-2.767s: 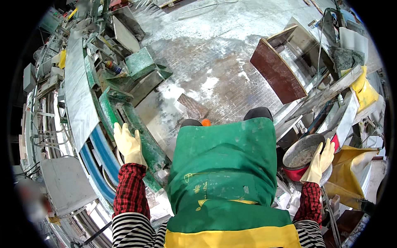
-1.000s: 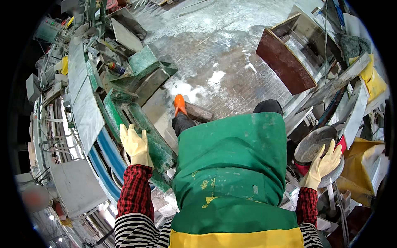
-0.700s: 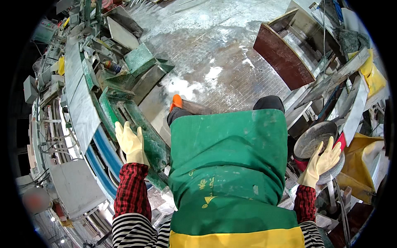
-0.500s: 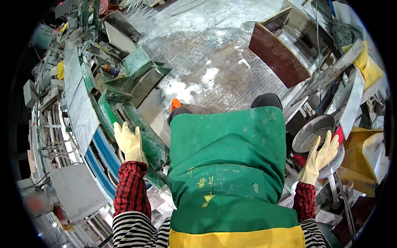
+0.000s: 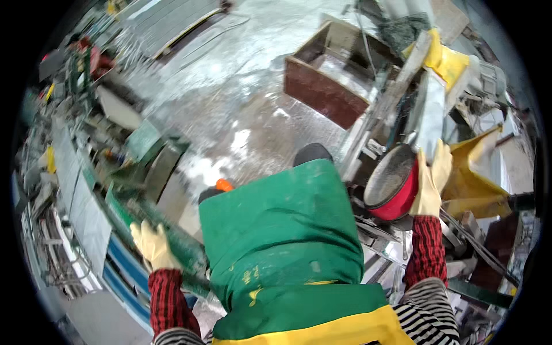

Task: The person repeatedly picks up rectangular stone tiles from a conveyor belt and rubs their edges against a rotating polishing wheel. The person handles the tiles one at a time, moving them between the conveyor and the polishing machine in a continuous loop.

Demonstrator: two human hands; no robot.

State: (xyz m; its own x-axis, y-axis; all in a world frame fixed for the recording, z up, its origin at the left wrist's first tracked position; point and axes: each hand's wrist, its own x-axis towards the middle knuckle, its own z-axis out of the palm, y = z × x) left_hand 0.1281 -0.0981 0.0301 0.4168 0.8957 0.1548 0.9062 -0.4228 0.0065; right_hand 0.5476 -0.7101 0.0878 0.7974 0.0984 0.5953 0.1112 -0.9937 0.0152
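Observation:
My right hand [image 5: 430, 181], in a cream rubber glove, is open with its fingers stretched upward. It stands against the right side of a red round tub [image 5: 407, 198] with a grey, dusty inside; whether it presses on the tub I cannot tell. My left hand [image 5: 152, 246], gloved alike, is open and holds nothing. Nearest to it is a dirty green metal frame [image 5: 183, 256], with blue rails [image 5: 127, 265] beside it on the left. A green apron [image 5: 282, 218] with a yellow band covers my lap.
Ahead on the right a brown open box [image 5: 325, 89] stands on the wet, white-stained floor [image 5: 241, 109]. A long board [image 5: 388, 100] slants beside it. Yellow sheeting [image 5: 477, 172] hangs beyond my right hand. Long grey slabs [image 5: 86, 201] lie along the machine at the left.
The view has turned to the right. My right hand has moved to the tub's right side, and the tub now tilts and shows more of its red wall. My left hand stays open.

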